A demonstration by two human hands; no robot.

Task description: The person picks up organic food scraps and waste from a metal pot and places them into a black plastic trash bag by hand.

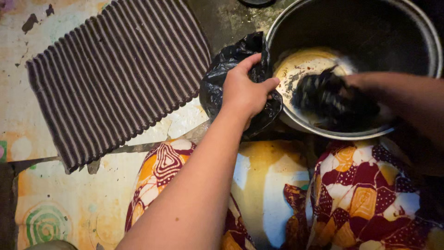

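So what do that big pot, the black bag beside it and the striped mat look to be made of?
The pot looks like bare metal, probably aluminium or steel: its rim shines silvery. The black bag seems thin plastic film, glossy and crumpled; the left hand grips it. The striped mat looks like woven textile, matte, with raised ribs in dark and pale stripes.

The left hand (245, 90) clutches a crumpled black plastic bag (222, 76) against the rim of a big metal pot (428, 44). The right hand (358, 83), blurred, presses a dark scrubber (323, 95) inside. A striped mat (115, 74) lies on the floor nearby.
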